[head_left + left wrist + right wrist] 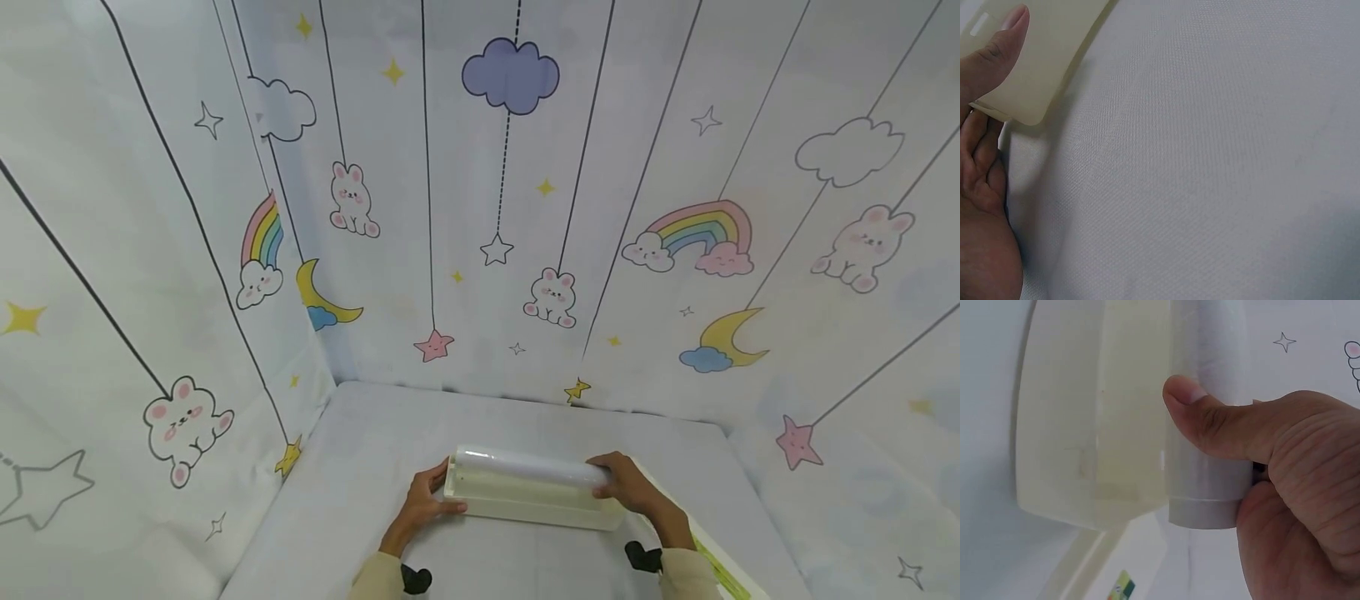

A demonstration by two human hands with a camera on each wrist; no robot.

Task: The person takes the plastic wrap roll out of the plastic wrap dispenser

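Note:
A clear-wrapped cling film roll [525, 464] lies lengthwise along the far side of a long cream plastic dispenser box [536, 507]. My left hand [423, 504] grips the box's left end, the thumb on its near wall in the left wrist view, with the other fingers partly hidden behind. Around the right end of the roll, my right hand [630, 486] is curled. In the right wrist view its thumb presses across the film roll [1210, 478], beside the open cream box [1060, 425]. Whether the roll touches the inside of the box, I cannot tell.
Partly under my right forearm, a long pale piece with a yellow-green label [720, 567] lies on the white-covered table [420, 417]. White printed sheets [495, 317] with clouds, rabbits and stars stand around the back and sides.

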